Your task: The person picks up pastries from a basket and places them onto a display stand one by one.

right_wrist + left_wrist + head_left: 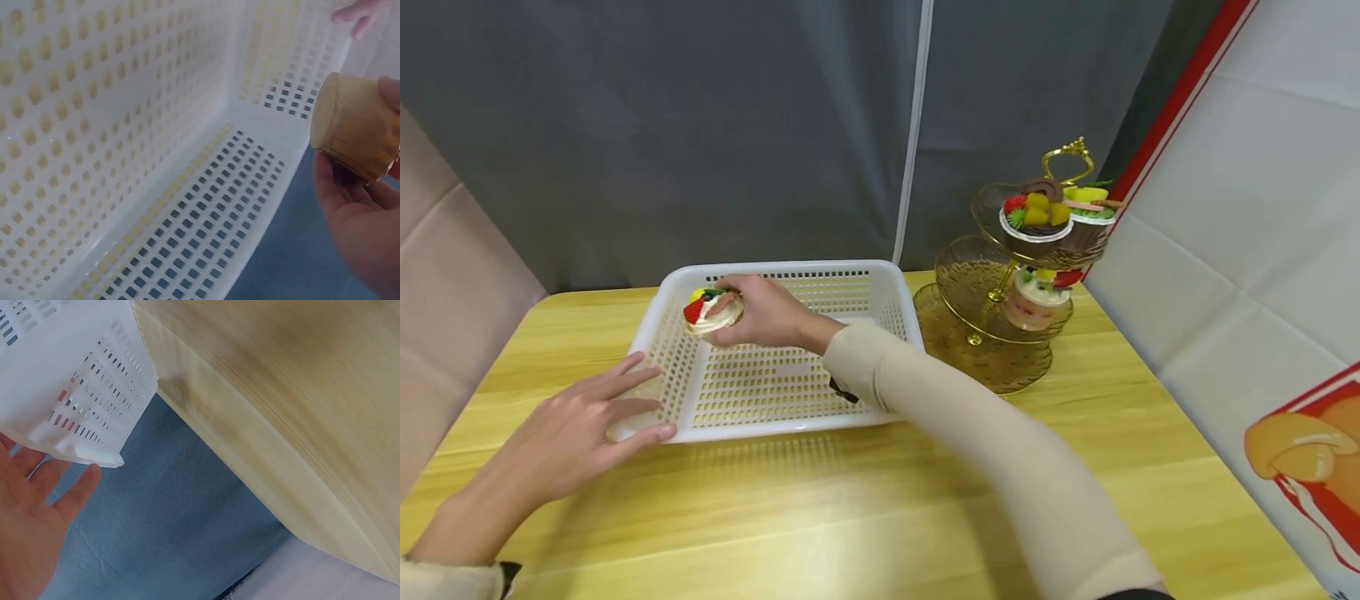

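My right hand [756, 312] holds a toy cupcake [718, 315] over the left part of a white plastic basket [790, 429]. Cream, a red strawberry piece and yellow fruit top the cupcake. In the right wrist view, thumb and fingers grip the cupcake's gold cup [353, 122], which lies tipped on its side there. At the basket's front left corner is my left hand [580, 425], fingers spread along the rim. The left wrist view shows those fingertips [87, 481] right at the basket's edge.
Right of the basket stands a three-tier amber stand [977, 362] with a gold handle. A chocolate-coloured cupcake [1036, 221] and another beside it sit on its top tier, a pink-and-cream dessert cup [1033, 308] on the middle one. A grey curtain [700, 150] hangs behind the wooden table [820, 517].
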The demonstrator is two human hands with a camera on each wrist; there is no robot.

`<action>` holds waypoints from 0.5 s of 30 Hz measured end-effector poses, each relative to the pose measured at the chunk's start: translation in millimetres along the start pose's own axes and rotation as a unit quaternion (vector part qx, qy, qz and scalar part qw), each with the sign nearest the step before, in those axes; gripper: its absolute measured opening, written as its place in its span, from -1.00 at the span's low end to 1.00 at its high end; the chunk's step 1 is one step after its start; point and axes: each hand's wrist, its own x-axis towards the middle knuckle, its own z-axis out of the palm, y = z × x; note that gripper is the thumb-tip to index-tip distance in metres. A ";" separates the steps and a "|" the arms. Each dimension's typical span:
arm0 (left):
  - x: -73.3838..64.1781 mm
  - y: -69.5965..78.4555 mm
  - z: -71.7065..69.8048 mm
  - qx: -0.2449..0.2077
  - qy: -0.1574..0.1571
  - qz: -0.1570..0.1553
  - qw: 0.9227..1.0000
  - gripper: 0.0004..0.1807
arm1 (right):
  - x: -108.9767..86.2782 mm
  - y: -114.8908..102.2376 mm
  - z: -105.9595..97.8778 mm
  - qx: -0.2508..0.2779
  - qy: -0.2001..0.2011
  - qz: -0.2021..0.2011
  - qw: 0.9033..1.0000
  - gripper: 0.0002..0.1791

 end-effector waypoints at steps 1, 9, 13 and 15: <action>-0.1 -0.1 0.1 0.000 0.001 0.000 1.000 -0.53 | -1.5 -1.5 -2.5 0.010 0.004 -0.002 1.000 -0.27; -0.6 1.2 0.7 -0.002 -0.004 -0.008 1.000 -0.54 | -18.2 -9.5 -27.6 0.074 0.027 0.009 0.997 -0.22; 0.1 0.4 0.1 0.001 -0.001 0.003 1.000 -0.53 | -28.2 -8.5 -37.7 0.086 0.044 0.010 0.995 -0.21; 0.2 -0.3 -0.2 0.003 0.002 0.006 1.000 -0.53 | -33.9 -7.3 -41.5 0.090 0.051 0.007 0.995 -0.21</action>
